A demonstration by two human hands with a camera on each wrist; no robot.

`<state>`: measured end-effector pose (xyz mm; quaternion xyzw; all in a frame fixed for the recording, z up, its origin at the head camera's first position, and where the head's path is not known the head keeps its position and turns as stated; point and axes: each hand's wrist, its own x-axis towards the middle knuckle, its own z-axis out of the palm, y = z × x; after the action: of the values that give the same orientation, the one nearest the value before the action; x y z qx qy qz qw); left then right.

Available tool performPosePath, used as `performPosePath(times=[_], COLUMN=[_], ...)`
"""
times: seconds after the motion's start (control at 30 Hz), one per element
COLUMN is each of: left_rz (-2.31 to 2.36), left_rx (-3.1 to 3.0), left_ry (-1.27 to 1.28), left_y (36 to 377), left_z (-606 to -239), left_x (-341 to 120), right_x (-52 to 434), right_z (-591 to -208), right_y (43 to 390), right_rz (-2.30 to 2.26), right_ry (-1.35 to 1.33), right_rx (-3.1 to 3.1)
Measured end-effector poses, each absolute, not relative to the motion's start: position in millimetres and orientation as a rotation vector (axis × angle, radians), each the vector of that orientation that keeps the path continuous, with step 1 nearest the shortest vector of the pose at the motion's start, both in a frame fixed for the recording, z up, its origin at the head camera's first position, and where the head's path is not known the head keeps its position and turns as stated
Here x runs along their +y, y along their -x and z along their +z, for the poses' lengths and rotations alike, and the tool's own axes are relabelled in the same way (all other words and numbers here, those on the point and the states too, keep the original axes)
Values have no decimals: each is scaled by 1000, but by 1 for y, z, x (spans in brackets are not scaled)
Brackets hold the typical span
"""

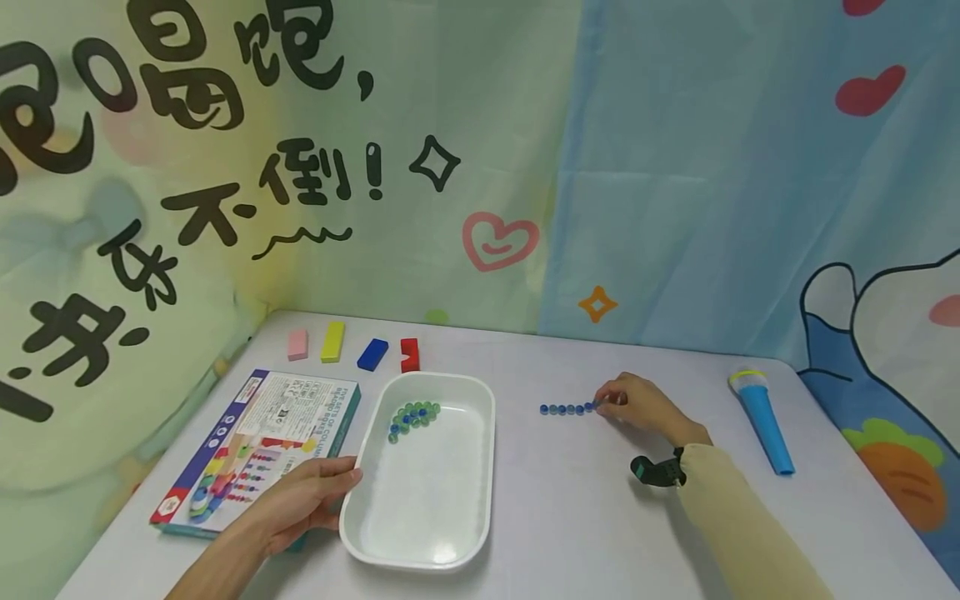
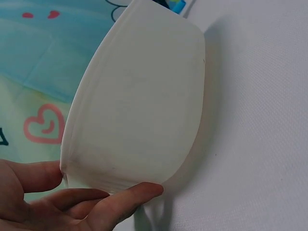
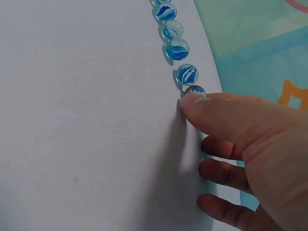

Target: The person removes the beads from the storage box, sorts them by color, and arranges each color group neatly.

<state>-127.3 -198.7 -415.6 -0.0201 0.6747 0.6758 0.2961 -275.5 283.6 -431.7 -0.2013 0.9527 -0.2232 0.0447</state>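
Note:
My left hand [image 1: 303, 498] grips the left rim of a white tray [image 1: 420, 521], thumb at the rim and fingers against the outer wall, as the left wrist view shows. Green and blue glass marbles [image 1: 414, 414] lie clustered in the tray's far left part. On the white table, a row of blue-swirled marbles [image 1: 567, 409] runs sideways, right of the tray. At the right end of this row my right hand [image 1: 647, 407] pinches a clear marble [image 3: 196, 90] between thumb and index finger, close to its neighbour. The other fingers of that hand are loosely bent.
A flat printed box [image 1: 296, 408] lies left of the tray, partly behind my left forearm. Beyond stand pink [image 1: 297, 344], yellow [image 1: 332, 342], blue [image 1: 372, 354] and notched red [image 1: 409, 355] blocks. A blue toy microphone [image 1: 765, 425] lies at the right. A printed curtain [image 1: 480, 100] hangs behind.

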Motion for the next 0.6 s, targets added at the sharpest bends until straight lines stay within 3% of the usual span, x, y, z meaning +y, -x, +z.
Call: performPosePath(times=[0.6], left_rz=[1776], left_rx=[1820], left_ry=[79], left_y=[127], left_z=[-414], left_x=[-198], right_x=[283], right_z=[-436], right_y=[270], right_rz=[-715], right_ry=[570], right_rx=[2925])
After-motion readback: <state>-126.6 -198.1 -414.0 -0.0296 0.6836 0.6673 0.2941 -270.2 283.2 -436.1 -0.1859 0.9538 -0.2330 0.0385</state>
